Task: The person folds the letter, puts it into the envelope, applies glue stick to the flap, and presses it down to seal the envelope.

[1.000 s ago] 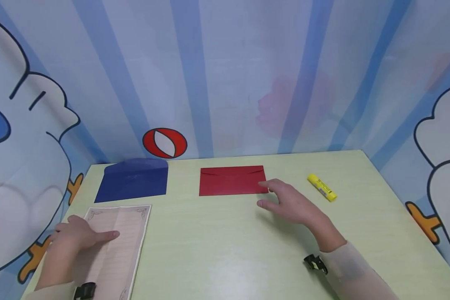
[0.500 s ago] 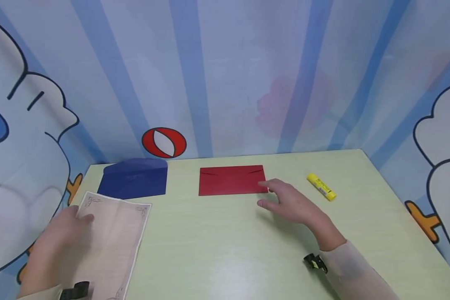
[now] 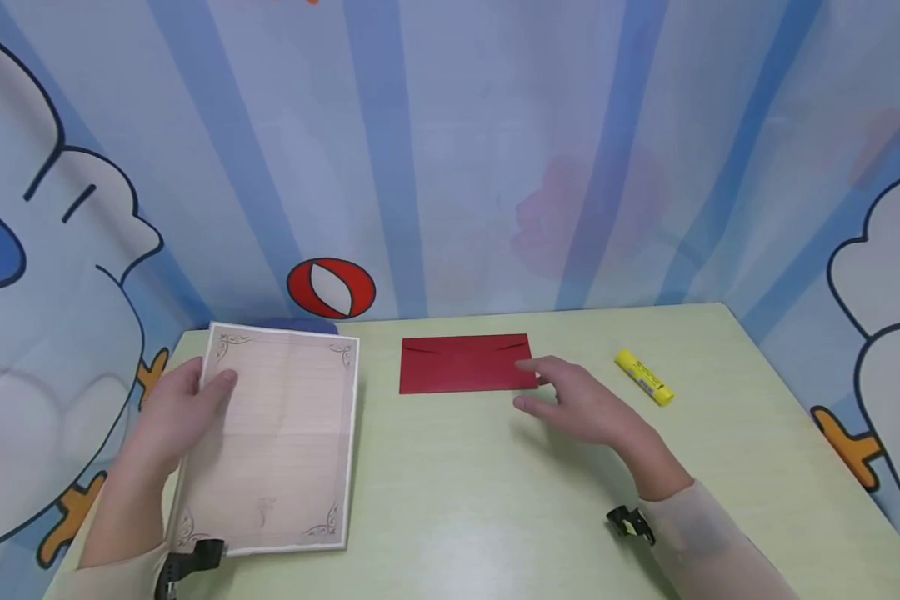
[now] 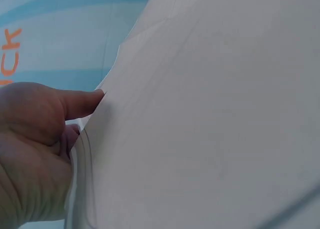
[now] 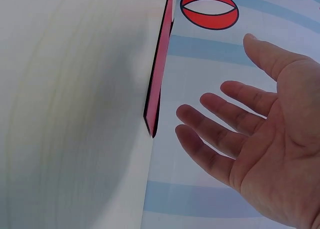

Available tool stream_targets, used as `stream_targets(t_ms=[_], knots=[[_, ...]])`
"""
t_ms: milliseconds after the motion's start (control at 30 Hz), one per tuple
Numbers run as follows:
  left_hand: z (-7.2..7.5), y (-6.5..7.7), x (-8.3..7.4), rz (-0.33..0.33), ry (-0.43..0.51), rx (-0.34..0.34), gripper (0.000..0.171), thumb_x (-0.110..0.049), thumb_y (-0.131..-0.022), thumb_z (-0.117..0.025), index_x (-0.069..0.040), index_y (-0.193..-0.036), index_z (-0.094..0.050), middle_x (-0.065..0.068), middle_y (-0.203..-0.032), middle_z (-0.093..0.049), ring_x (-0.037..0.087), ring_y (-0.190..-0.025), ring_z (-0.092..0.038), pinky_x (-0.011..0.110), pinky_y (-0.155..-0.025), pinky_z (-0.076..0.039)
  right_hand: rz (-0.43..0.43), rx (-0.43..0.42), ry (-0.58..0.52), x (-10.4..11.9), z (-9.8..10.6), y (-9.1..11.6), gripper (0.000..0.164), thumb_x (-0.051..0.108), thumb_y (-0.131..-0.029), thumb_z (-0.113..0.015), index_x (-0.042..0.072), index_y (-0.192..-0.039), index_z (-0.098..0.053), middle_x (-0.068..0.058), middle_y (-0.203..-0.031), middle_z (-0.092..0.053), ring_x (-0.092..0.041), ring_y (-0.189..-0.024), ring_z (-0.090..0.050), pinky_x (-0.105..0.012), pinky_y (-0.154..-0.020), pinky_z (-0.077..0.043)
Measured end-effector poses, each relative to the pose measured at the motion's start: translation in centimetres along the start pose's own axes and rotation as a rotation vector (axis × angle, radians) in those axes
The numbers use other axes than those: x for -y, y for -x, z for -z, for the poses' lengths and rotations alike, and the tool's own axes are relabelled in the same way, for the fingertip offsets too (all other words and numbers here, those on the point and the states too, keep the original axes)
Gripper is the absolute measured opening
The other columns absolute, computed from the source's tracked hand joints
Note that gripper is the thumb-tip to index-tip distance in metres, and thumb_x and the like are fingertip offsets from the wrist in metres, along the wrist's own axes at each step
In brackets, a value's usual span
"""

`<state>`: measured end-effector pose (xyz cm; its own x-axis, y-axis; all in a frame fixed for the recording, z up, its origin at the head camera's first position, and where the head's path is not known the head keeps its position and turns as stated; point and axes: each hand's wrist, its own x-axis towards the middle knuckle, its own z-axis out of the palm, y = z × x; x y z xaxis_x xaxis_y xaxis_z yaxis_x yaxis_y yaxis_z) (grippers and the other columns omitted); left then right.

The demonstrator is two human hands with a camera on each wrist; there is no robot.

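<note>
My left hand [image 3: 176,412] pinches the left edge of a sheet of letter paper [image 3: 285,442], pinkish with faint lines and ornate corners. The paper is raised off the table, its lower edge casting a shadow. In the left wrist view the thumb lies over the edge of the paper [image 4: 200,114], which fills most of that view. Behind the sheet a blue envelope [image 3: 296,325] is mostly hidden, only its flap showing. My right hand [image 3: 581,404] hovers with fingers spread near the right end of a red envelope [image 3: 461,364]; the right wrist view shows its palm [image 5: 280,154] holding nothing.
A yellow glue stick [image 3: 643,377] lies on the table [image 3: 450,500] to the right, beyond my right hand. A printed cloth backdrop [image 3: 465,167] with blue stripes and cartoon figures rises along the table's back and sides.
My left hand has gone from resting on the paper to gripping its left edge, then lifted it up and rightward over the blue envelope. The right hand stays in place.
</note>
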<state>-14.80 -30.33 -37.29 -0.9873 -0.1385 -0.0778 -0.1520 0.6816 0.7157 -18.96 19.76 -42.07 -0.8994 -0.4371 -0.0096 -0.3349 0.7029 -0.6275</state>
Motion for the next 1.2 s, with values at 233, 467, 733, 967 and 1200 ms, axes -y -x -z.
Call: stream_targets(t_ms=[233,467,733,967,1200], knots=[[-4.0,-1.4,-4.3,0.002,0.121,-0.023,0.063,-0.048,-0.113,-0.043,-0.002,-0.157,-0.045,0.025,-0.123,-0.065,0.032,-0.096,-0.070,0.042,-0.075,-0.062,0.021,-0.017,-0.038,0.6,0.2,-0.5,0.067,0.039,-0.102,-0.073,0.007,-0.156,-0.051,-0.013,-0.151,-0.057,-0.035,-0.128,-0.061,-0.050,-0.098,-0.057],[-7.8,-2.9,-7.8,-0.023,0.273,-0.007,0.057,-0.045,-0.113,-0.048,-0.008,-0.157,-0.048,0.019,-0.117,-0.067,0.028,-0.094,-0.071,0.037,-0.074,-0.063,0.047,-0.051,-0.105,1.3,0.0,-1.1,0.063,0.038,-0.103,-0.072,0.010,-0.155,-0.052,-0.010,-0.151,-0.058,-0.032,-0.124,-0.064,-0.048,-0.097,-0.058],[-12.1,-3.7,-10.7,-0.056,0.411,0.010,0.047,-0.036,-0.113,-0.052,-0.010,-0.152,-0.054,0.017,-0.113,-0.067,0.029,-0.097,-0.070,0.042,-0.082,-0.062,-0.009,-0.153,-0.208,2.1,-0.3,-2.0,0.055,0.038,-0.104,-0.069,0.005,-0.147,-0.060,-0.011,-0.131,-0.069,-0.030,-0.110,-0.068,-0.043,-0.087,-0.060],[-14.8,-4.1,-11.4,-0.087,0.489,0.022,0.047,-0.035,-0.112,-0.052,-0.013,-0.154,-0.053,0.013,-0.125,-0.068,0.030,-0.115,-0.067,0.053,-0.102,-0.054,-0.130,-0.186,-0.442,1.9,-0.9,-2.8,0.051,0.038,-0.106,-0.068,0.005,-0.143,-0.061,-0.013,-0.117,-0.071,-0.024,-0.092,-0.073,-0.045,-0.081,-0.061],[-16.1,-4.1,-11.5,-0.085,0.523,0.035,0.044,-0.035,-0.113,-0.052,-0.016,-0.152,-0.055,0.011,-0.122,-0.069,0.028,-0.113,-0.068,0.053,-0.103,-0.054,-0.260,-0.157,-0.635,1.7,-1.3,-3.1,0.044,0.031,-0.105,-0.069,-0.002,-0.134,-0.064,-0.010,-0.096,-0.064,-0.021,-0.083,-0.057,-0.031,-0.071,-0.049]])
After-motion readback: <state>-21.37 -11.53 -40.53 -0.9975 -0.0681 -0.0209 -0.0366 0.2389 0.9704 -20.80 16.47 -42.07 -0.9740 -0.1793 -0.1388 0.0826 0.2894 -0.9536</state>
